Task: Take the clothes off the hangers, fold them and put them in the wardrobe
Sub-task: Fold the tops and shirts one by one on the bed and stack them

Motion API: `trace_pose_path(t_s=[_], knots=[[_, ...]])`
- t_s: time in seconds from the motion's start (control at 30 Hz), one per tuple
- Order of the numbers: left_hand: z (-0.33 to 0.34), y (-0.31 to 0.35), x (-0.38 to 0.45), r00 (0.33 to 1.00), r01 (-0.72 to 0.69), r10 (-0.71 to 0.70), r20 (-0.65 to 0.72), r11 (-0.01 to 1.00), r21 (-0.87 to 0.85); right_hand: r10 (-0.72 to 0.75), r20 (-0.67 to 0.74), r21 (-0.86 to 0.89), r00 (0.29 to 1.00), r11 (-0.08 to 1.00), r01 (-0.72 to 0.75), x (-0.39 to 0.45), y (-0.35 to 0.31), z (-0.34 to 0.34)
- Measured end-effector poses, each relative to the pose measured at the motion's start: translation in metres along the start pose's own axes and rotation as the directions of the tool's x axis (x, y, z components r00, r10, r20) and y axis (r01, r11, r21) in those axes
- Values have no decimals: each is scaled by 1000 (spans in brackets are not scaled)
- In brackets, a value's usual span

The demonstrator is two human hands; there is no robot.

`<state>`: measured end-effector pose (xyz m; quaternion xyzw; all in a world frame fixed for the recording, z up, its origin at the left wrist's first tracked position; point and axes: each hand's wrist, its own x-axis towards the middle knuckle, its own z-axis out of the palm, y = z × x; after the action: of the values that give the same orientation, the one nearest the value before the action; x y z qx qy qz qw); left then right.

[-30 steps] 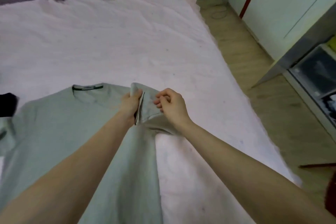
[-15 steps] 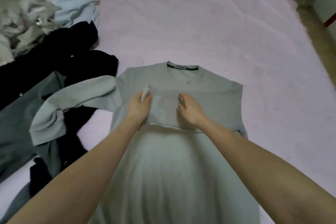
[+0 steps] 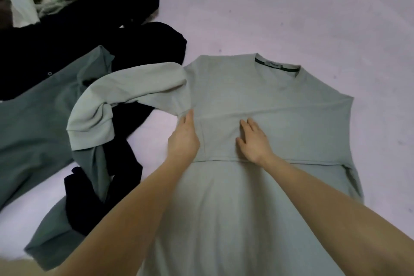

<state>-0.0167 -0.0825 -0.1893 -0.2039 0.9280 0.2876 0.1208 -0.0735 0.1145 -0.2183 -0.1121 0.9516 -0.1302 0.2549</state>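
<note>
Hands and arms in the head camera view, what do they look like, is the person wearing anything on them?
Both forearms are bare up to the frame edge, with no sleeves in view. The left hand and right hand wear no gloves, and no rings, watch or bracelets show on either. The fingernails look short and unpainted.

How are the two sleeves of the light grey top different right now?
The right sleeve is folded flat across the chest of the light grey top, with the right hand pressing on it. The left sleeve is not folded: it sticks out sideways, bunched and curved, lying over the dark clothes. The left hand rests beside its armpit. Both are the same pale grey cloth.
</note>
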Motion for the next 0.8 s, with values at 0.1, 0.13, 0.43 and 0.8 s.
trace_pose_path(t_s=[0.1, 0.13, 0.43, 0.8], knots=[[1, -9, 7, 975, -131, 179, -135, 944, 303, -4, -24, 20, 1000, 1000, 5, 0, 1, -1], [1, -6, 10, 955, -219, 278, -106, 899, 380, -10, -36, 30, 999, 999, 11, 0, 2, -5], [30, 121, 32, 835, -549, 459, 303, 740, 389, 101, -219, 66, 971, 994, -89, -11, 87, -78], [131, 271, 78, 796, -590, 482, 367, 753, 291, 26, -215, -96, 976, 994, -47, 55, 265, -169]])
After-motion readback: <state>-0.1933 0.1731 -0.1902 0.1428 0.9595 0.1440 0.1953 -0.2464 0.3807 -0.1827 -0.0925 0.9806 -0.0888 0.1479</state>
